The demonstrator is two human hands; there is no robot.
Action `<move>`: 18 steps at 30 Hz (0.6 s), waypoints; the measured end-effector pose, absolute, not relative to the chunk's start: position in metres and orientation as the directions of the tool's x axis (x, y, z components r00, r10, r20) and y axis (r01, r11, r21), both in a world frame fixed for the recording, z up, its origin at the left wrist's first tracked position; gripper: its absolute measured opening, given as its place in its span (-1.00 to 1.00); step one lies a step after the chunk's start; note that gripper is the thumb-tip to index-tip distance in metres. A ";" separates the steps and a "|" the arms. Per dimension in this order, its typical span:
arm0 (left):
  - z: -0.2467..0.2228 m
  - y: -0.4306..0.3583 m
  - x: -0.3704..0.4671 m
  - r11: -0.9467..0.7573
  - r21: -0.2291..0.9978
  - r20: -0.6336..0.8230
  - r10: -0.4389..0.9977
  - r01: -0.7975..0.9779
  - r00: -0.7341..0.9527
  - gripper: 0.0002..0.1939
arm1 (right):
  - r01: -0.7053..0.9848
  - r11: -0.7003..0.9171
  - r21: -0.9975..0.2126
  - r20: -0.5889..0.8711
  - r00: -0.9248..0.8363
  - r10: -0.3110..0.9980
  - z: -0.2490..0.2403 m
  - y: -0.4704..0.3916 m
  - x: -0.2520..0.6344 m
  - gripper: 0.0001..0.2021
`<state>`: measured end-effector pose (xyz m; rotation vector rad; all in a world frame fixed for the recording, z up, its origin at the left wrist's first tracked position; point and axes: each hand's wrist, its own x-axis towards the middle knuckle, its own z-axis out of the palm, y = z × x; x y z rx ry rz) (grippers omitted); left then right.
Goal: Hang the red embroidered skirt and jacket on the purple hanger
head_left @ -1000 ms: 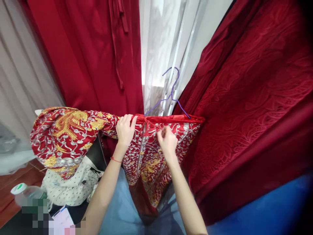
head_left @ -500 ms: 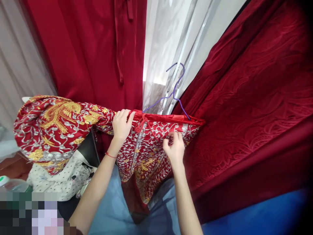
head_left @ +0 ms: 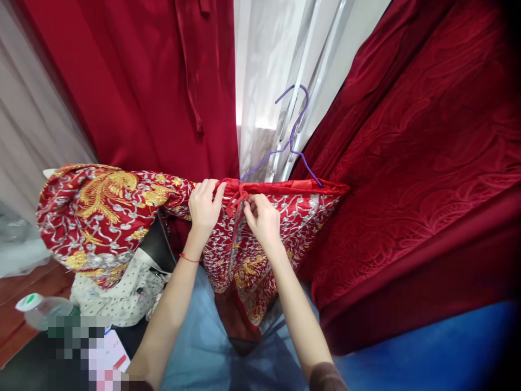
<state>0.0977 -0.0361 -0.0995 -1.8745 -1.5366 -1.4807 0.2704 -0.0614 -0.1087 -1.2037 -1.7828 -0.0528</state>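
A red embroidered garment (head_left: pixel 299 209) with silver and gold patterning hangs below a purple wire hanger (head_left: pixel 291 142). My left hand (head_left: pixel 204 209) grips its plain red top edge, thumb on the near side. A red cord knot (head_left: pixel 236 203) with loops sits on that edge, between my two hands. My right hand (head_left: pixel 264 217) pinches at the right side of the knot, fingers drawn together on the cord. A bunched, gold-embroidered part (head_left: pixel 101 201) of the same kind of cloth spreads to the left of my left hand; its join with the rest is partly hidden.
Dark red cloth (head_left: pixel 163 81) hangs behind, and a patterned red cloth (head_left: pixel 427 179) slopes down on the right. White rails (head_left: pixel 303 60) stand behind the hanger. At lower left are a dotted white cloth (head_left: pixel 118 296), a clear bottle (head_left: pixel 46 310) and a pink-white object (head_left: pixel 116 350).
My right hand has moved left and up along the garment, from the loose cord end to the knot. My left hand keeps its hold on the top edge. The view has shifted slightly.
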 end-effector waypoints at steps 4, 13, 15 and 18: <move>-0.100 -0.037 0.100 -0.389 0.357 0.821 0.564 0.850 -0.086 -0.52 | 0.785 0.412 -0.462 0.698 0.035 0.716 -0.126 -0.071 0.293 -0.78; -0.096 -0.041 0.100 -0.442 0.428 0.789 0.608 0.788 -0.088 -0.59 | 0.909 0.355 -0.220 0.808 -0.035 0.589 -0.098 -0.075 0.307 -0.67; -0.087 -0.061 0.105 -0.482 0.453 0.795 0.599 0.750 -0.096 -0.58 | 0.927 0.343 -0.151 0.822 -0.075 0.565 -0.088 -0.062 0.309 -0.54; -0.078 -0.112 0.116 -0.588 0.522 0.779 0.623 0.618 -0.065 -0.64 | 0.934 0.349 -0.077 0.778 -0.162 0.607 -0.086 -0.042 0.310 -0.52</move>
